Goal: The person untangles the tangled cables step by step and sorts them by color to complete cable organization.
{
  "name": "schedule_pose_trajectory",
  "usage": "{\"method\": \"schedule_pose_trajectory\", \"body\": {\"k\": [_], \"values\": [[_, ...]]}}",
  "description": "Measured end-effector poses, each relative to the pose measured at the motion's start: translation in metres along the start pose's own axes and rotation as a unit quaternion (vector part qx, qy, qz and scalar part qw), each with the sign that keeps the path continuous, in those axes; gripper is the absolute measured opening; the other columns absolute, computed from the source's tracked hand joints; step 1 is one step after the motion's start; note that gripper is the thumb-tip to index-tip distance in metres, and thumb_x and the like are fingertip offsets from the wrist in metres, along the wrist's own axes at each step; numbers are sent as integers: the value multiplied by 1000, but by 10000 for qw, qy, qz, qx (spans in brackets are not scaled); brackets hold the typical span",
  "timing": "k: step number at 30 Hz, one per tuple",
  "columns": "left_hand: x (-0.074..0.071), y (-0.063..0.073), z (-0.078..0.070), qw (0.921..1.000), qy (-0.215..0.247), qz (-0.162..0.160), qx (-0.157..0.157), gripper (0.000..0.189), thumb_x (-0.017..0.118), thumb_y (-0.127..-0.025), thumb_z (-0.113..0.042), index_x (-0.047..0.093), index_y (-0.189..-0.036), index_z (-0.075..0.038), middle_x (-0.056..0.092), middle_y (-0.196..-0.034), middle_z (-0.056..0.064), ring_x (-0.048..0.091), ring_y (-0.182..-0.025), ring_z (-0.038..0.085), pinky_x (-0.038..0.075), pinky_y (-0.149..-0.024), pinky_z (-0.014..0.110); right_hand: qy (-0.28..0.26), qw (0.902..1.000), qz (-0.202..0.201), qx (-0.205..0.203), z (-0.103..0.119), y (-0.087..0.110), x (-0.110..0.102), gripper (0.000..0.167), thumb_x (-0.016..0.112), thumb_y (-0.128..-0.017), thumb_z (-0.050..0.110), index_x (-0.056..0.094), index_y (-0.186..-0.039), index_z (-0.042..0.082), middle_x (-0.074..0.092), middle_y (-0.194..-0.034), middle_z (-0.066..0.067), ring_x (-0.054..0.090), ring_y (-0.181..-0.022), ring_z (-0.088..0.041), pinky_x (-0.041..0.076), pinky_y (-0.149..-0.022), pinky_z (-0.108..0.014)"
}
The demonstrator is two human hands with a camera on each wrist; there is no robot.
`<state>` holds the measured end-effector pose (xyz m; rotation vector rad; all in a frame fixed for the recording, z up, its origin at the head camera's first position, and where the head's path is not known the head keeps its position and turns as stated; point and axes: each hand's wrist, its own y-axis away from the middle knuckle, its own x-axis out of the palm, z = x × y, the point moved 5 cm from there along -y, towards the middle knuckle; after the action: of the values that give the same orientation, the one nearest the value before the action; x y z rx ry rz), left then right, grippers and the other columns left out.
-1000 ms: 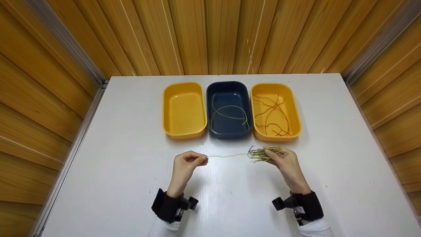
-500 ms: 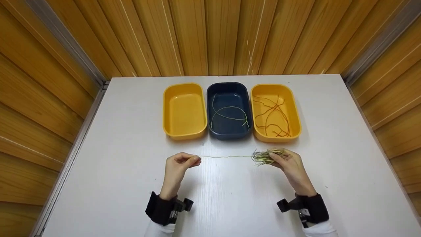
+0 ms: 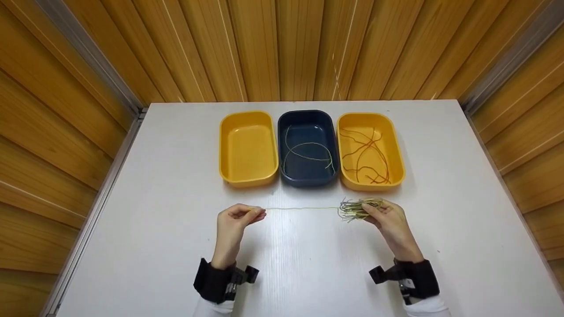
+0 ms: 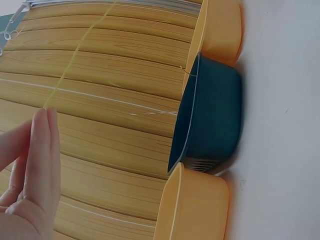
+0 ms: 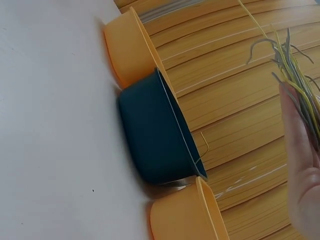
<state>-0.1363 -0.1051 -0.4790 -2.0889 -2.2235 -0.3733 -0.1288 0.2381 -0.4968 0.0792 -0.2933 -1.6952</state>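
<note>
Between thumb and fingers my left hand point(image 3: 233, 222) pinches the end of a thin yellow-green string point(image 3: 302, 208). That string runs nearly straight across to a bundle of strings point(image 3: 354, 209), mixed yellow and grey, which my right hand point(image 3: 390, 222) grips. In the right wrist view the loose ends of the bundle point(image 5: 295, 75) fan out past my fingertips, with one yellow strand leading away. The left wrist view shows the yellow string point(image 4: 75, 52) rising from my pinched fingertips point(image 4: 50, 117). Both hands are over the white table, in front of the bins.
Three bins stand side by side: a yellow bin point(image 3: 249, 181) on the left, a dark blue bin point(image 3: 308, 180) with yellow-green string in it, and a right yellow bin point(image 3: 372, 186) holding several orange strings. Wood-patterned walls point(image 3: 295, 53) enclose the white table point(image 3: 154, 211).
My left hand has moved left and my right hand slightly right, so a longer stretch of string shows between them. The bins and their contents stay put.
</note>
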Motion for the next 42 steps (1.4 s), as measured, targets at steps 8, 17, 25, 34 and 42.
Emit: {"method": "schedule_pose_trajectory", "body": {"k": [8,17,25,34,42], "values": [[-36,2,-19,9965,28,-800,222,10,64,-92,10,73,-90,9,76,-76,-3,76,-74,9,65,-77,23,-104,9988,-466,58,7,0,-37,28,59,-100,-2,73,-87,19,75,-84,11,71,-80,0,61,-79,-15],[-49,2,-35,9951,-46,-861,487,9,63,-92,11,72,-92,13,76,-77,-3,76,-74,10,65,-78,24,-7,9982,-590,101,10,2,-55,27,61,-100,1,72,-86,21,75,-84,12,72,-81,1,60,-81,-14],[-49,4,-43,9924,-117,-970,745,10,63,-90,12,73,-89,10,76,-77,-4,76,-73,9,65,-77,24,-236,9964,-810,-68,13,5,-70,31,63,-99,0,75,-83,24,75,-83,11,72,-79,1,60,-80,-13],[-31,-3,-41,9896,138,-1107,907,9,63,-90,13,70,-91,18,76,-74,-4,76,-71,9,65,-76,23,718,9933,-903,-19,14,5,-64,25,68,-97,3,73,-87,25,75,-80,18,72,-78,4,60,-78,-13],[-22,-19,-37,9834,587,-1326,1088,9,63,-90,13,71,-86,14,75,-74,-2,75,-70,9,65,-74,23,1133,9901,-834,43,14,5,-58,14,68,-97,6,73,-96,19,73,-80,22,71,-80,5,60,-78,-13]]}}
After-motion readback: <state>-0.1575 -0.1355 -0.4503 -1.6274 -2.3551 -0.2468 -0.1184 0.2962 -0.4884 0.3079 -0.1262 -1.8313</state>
